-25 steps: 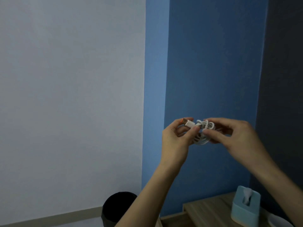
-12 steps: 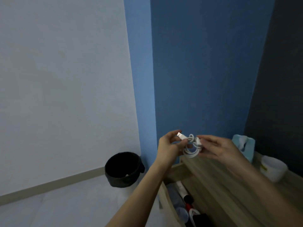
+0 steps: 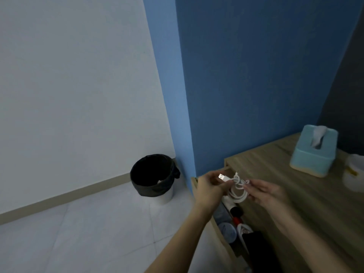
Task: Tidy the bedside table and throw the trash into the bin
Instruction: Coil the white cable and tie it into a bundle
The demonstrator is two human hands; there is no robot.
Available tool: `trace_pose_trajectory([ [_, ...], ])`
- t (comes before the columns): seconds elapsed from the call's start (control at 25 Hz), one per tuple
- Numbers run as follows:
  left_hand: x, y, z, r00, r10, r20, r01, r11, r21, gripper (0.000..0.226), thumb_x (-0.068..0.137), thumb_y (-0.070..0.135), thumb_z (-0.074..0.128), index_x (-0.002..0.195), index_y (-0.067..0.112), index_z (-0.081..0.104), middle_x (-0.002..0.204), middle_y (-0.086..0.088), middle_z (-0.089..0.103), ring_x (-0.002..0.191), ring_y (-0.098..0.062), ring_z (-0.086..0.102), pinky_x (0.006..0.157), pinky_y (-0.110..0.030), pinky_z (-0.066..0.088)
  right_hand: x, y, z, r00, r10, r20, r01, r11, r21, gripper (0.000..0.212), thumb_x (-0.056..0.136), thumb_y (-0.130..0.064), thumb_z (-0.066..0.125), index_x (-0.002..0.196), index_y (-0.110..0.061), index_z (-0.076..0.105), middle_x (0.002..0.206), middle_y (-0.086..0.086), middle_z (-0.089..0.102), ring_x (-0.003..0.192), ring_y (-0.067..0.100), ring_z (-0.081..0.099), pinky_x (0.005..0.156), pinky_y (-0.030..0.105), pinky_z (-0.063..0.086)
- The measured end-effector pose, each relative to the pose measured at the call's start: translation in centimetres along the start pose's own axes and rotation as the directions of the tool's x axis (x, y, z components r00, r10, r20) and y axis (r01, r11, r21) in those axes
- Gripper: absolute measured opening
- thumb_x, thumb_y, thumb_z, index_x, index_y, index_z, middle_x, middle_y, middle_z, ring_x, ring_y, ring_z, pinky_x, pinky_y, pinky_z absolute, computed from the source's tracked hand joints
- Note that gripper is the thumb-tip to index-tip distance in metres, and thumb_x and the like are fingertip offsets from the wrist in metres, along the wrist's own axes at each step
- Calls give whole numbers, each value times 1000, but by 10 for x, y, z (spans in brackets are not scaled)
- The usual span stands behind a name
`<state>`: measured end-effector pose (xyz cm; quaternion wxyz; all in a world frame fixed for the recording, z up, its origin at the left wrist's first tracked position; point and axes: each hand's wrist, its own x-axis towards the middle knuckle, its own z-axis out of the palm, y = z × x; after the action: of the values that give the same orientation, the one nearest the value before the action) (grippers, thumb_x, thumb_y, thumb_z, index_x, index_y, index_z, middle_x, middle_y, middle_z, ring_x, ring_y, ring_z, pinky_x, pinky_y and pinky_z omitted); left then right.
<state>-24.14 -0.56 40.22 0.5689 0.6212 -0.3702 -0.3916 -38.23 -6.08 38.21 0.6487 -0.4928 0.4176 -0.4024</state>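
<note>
Both hands (image 3: 210, 189) (image 3: 265, 192) grip coiled white cable (image 3: 237, 191) above open drawer (image 3: 234, 225), tissue box (image 3: 313, 152) nearby.

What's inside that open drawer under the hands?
The open drawer holds a few jumbled things, one with a red part, too blurred to name. The left hand, right hand and coiled white cable cover its far end.

No text, label, brand or number can be read anywhere; the white cup (image 3: 354, 174) on the bedside table (image 3: 295, 194) carries a small yellow mark, too blurred to read.
</note>
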Motion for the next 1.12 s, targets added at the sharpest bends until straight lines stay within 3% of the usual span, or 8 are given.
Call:
trace_pose_trajectory([
  [0.08, 8, -21, -3, 1000, 0, 8, -1, 994, 113, 18, 78, 5, 75, 93, 1, 67, 85, -18, 69, 77, -25, 65, 74, -35, 55, 6, 20, -1, 999, 37, 11, -36, 999, -31, 18, 80, 7, 60, 95, -2, 64, 81, 4, 66, 54, -1, 65, 53, 7, 50],
  [0.28, 23, -64, -4, 998, 31, 56, -55, 870, 490, 34, 80, 24, 74, 110, 12, 66, 92, 4, 66, 81, -3, 60, 73, -14, 50, 23, 72, -11, 993, 116, -2, -115, 987, -116, 21, 79, 6, 62, 99, 0, 64, 83, 13, 66, 58, 7, 63, 54, 10, 50],
  [0.4, 33, -92, -3, 989, 42, 144, -124, 765, 632, 36, 83, 34, 67, 115, 16, 64, 109, -1, 67, 100, -15, 60, 93, -34, 49, 36, 106, -16, 990, 142, -26, -144, 972, -185, 22, 80, 8, 62, 101, 3, 64, 87, 19, 66, 54, 1, 63, 54, 10, 50],
  [0.52, 45, -117, -5, 974, 33, 224, -200, 586, 785, 37, 90, 42, 54, 117, 18, 61, 124, -1, 61, 126, -17, 45, 114, -43, 24, 51, 131, -18, 989, 140, -47, -147, 965, -215, 19, 80, 6, 62, 95, -5, 65, 85, 15, 66, 60, 7, 65, 52, 8, 49],
  [0.64, 62, -133, -5, 970, -28, 242, -204, 449, 870, 38, 97, 37, 45, 127, 17, 54, 140, -3, 50, 142, -20, 23, 119, -53, 2, 73, 153, -17, 984, 165, -61, -174, 961, -214, 21, 80, 3, 63, 99, -7, 64, 83, 5, 66, 75, 20, 61, 53, 7, 50],
  [0.76, 72, -145, -6, 962, -71, 264, -222, 359, 906, 38, 96, 29, 46, 131, 15, 49, 142, -6, 46, 144, -22, 18, 117, -55, -2, 90, 175, -11, 982, 178, -63, -188, 956, -224, 21, 81, 1, 63, 98, -12, 63, 88, 10, 65, 83, 27, 62, 59, 13, 53],
  [0.96, 76, -164, -8, 972, 45, 230, -231, 368, 901, 42, 92, 18, 54, 133, 12, 49, 150, -9, 36, 147, -24, 12, 122, -42, 12, 107, 209, -3, 974, 210, -81, -224, 941, -254, 23, 82, 0, 62, 105, -4, 63, 91, 12, 64, 86, 28, 61, 60, 19, 54],
  [1.12, 73, -175, -10, 991, 101, 89, -131, 588, 798, 49, 95, 17, 49, 143, 14, 37, 162, -1, -5, 146, -14, -20, 118, -29, -2, 121, 232, 2, 958, 234, -164, -268, 934, -237, 26, 83, 0, 61, 109, 4, 62, 91, 14, 63, 86, 30, 60, 52, 9, 49],
])
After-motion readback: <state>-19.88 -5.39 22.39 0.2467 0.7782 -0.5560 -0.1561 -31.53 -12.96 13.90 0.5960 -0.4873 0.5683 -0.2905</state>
